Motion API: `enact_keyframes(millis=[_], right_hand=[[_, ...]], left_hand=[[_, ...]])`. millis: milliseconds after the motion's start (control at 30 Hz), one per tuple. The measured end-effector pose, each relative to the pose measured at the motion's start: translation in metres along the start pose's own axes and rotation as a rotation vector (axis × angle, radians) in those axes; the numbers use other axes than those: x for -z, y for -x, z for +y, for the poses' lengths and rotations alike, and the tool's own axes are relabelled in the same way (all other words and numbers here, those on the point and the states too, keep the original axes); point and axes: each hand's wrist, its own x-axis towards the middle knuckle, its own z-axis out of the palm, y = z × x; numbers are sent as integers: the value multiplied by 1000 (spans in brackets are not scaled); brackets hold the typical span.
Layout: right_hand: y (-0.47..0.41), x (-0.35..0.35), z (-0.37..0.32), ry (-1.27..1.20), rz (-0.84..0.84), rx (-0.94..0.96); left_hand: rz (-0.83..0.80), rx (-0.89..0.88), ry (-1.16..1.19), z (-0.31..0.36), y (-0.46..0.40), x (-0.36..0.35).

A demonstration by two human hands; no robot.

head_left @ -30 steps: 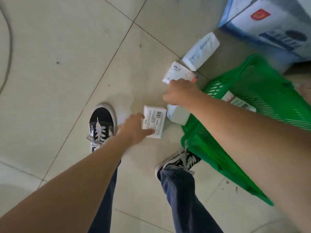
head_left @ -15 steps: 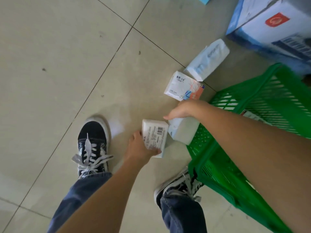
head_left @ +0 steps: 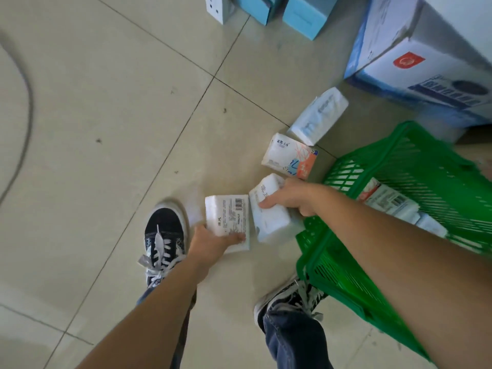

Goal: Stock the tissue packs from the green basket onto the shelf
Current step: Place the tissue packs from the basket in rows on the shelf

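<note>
My left hand (head_left: 210,245) grips a white tissue pack with a barcode label (head_left: 227,218) just above the tiled floor. Right beside it, my right hand (head_left: 292,195) is closed on a second white tissue pack (head_left: 269,222). The green basket (head_left: 332,265) lies tipped on its side at the right, with several more packs (head_left: 391,203) inside it. Two other packs rest on the floor beyond my hands: one with orange and blue print (head_left: 288,155) and a pale blue-white one (head_left: 319,115). No shelf is in view.
A large blue and white carton (head_left: 426,57) stands at the upper right, behind the basket. Small light-blue boxes (head_left: 306,14) line the top edge. My two black sneakers (head_left: 162,235) stand on the tiles below the packs. A grey cable (head_left: 24,129) curves along the left.
My right hand left the orange-printed pack on the floor and closed on the white pack by the basket. My left hand kept hold of the labelled pack. The view has tilted upward.
</note>
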Motion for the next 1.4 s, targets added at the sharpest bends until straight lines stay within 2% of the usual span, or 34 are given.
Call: enact_keyframes(millis=[133,567,733,900,1300,1400], right_hand=[[27,-2,5,-258,-1,79],[195,69,-69,-560,-66,293],[287,87,-96,-568,-10,350],[390,100,-118,-568,8,508],[609,116,-142,-604,19,643],[666,120,-139,-606,70,644]], left_hand=[[-84,-26,74,34,30,21],[-346,-254,130,180,168,92],[-380,-391,131,229,246,111],[-361,-542,88,271,340,129],[-360,-644,89,339,545,177],[-365,-662,108,350,595,187]])
